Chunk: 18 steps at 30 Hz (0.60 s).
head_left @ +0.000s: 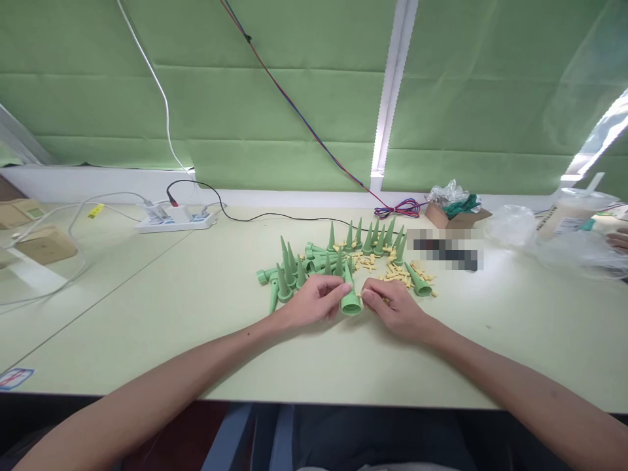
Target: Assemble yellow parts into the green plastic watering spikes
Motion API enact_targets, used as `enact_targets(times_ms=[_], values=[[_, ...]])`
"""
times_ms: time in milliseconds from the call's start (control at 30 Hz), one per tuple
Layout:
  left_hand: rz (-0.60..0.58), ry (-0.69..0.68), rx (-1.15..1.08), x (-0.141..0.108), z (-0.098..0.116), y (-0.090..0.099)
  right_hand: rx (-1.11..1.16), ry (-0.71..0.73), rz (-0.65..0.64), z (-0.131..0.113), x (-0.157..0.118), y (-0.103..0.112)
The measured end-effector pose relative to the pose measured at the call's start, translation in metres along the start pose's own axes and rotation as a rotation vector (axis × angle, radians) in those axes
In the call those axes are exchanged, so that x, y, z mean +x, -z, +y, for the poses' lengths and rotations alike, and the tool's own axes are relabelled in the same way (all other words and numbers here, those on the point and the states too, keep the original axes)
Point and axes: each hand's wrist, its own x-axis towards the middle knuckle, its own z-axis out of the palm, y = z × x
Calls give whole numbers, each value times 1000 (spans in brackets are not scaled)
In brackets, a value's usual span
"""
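My left hand grips a green plastic cone spike, its open threaded end turned toward me. Close on its right, my right hand has thumb and forefinger pinched on a small yellow plastic fitting, mostly hidden by the fingers, at the side of the cone. Behind both hands, several green cones stand upright on the table while others lie on their sides. A loose pile of yellow fittings is spread among them. One more green cone lies just beyond my right hand.
The pale table carries a white power strip at the back left and cardboard boxes at far left. At the back right are an open box, a drink cup in plastic film and another person's hand.
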Motion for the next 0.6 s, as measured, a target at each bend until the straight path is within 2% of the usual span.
enact_targets(times_ms=[267, 600], values=[[22, -77, 60, -2, -4, 1, -2, -13, -36, 1, 1, 0], [196, -352, 324, 1, -5, 0, -24, -58, -46, 5, 0, -3]])
